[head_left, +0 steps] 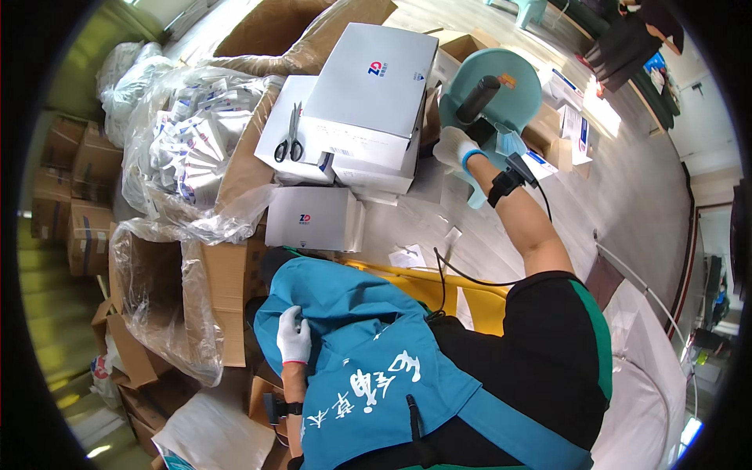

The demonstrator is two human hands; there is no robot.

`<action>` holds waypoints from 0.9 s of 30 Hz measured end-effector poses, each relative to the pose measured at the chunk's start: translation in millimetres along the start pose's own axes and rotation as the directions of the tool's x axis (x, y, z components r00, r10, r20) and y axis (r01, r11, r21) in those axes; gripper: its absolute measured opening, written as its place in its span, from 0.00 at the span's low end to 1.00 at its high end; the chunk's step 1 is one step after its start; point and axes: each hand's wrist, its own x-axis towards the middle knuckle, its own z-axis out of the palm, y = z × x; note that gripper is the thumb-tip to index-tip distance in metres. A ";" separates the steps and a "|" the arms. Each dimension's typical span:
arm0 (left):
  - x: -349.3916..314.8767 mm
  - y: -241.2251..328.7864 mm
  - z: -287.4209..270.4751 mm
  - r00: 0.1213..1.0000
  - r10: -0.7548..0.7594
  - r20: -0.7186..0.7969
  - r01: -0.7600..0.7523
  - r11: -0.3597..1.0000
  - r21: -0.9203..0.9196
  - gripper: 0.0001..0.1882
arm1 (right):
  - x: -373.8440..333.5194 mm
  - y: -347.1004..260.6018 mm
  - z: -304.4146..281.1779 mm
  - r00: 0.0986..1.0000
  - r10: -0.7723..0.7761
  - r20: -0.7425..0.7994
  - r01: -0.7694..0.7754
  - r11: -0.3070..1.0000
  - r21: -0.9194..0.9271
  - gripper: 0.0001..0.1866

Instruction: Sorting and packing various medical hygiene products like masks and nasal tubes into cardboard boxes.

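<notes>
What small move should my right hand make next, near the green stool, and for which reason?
Perhaps a short reach of the right hand toward the dark cylinder on the green stool: the hand is already at the stool's near edge, close by. Whether it grips something is unclear.

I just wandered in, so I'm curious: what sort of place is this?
Probably a packing room or storeroom: brown cartons stand stacked at the left, clear plastic holds many small white packets, and scissors lie on a white box.
</notes>
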 end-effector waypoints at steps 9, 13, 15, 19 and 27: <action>-3.3 3.8 -0.3 0.994 -0.112 0.011 0.112 0.992 -0.061 0.18 | 19.1 -2.6 11.5 0.924 0.376 -0.063 -0.308 0.834 0.458 0.12; -5.5 -2.2 0.3 0.998 -0.060 -0.027 0.059 0.997 -0.050 0.18 | 2.6 6.6 -13.6 0.767 0.640 -0.036 -0.339 0.453 0.825 0.15; -4.9 -3.1 2.3 0.995 -0.096 -0.014 0.095 0.994 -0.056 0.18 | -7.8 5.1 -25.0 0.707 0.701 -0.093 -0.339 0.451 0.826 0.15; -6.2 2.2 0.7 0.995 -0.100 -0.008 0.099 0.993 -0.063 0.17 | -15.4 16.5 -51.7 0.596 0.777 -0.204 -0.348 0.478 0.806 0.14; -3.3 5.8 -1.9 0.979 -0.193 -0.066 0.191 0.981 -0.033 0.16 | 128.6 2.4 92.7 0.771 0.583 -0.254 -0.285 0.674 0.682 0.14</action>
